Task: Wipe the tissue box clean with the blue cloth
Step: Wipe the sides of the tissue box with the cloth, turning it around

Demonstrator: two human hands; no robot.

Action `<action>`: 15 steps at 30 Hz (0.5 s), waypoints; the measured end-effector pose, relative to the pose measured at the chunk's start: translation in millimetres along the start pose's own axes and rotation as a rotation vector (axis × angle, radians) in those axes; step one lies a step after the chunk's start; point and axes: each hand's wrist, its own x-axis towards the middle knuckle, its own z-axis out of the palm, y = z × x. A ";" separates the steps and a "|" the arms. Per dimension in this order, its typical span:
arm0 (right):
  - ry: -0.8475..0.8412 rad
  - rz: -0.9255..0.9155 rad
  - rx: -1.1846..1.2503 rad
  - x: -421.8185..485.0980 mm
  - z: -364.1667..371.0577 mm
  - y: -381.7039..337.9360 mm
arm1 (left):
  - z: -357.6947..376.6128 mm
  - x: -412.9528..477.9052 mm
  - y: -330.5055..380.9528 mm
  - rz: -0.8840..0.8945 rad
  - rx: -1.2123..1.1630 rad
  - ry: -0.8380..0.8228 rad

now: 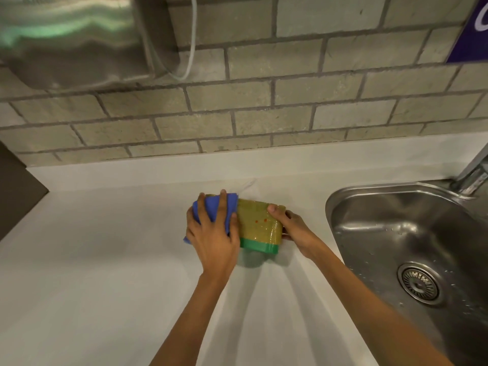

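The tissue box (pixel 257 225) lay on the white bench (pixel 105 260) between the two hands, its left end under the blue cloth (pixel 212 207). The left hand (pixel 211 233) lay over the cloth with fingers spread, pressing it onto the box, while the right hand (pixel 295 231) clasped the box's right end, thumb on top. A steel sink (pixel 396 225) sat just right of the right hand.

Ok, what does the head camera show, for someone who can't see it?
A left hand presses a blue cloth on a tissue box while the right hand holds its other end, on a white counter beside a sink.
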 end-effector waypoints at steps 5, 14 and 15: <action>0.039 -0.005 0.007 -3.3 -0.7 1.8 | 10.5 -20.5 24.9 0.261 0.080 0.008; -0.004 0.019 -0.011 -10.4 2.1 -0.2 | 10.3 -13.2 26.8 0.088 -0.052 0.074; -0.001 0.014 -0.011 -11.2 0.6 -0.7 | 12.0 -17.9 33.0 0.169 -0.033 0.060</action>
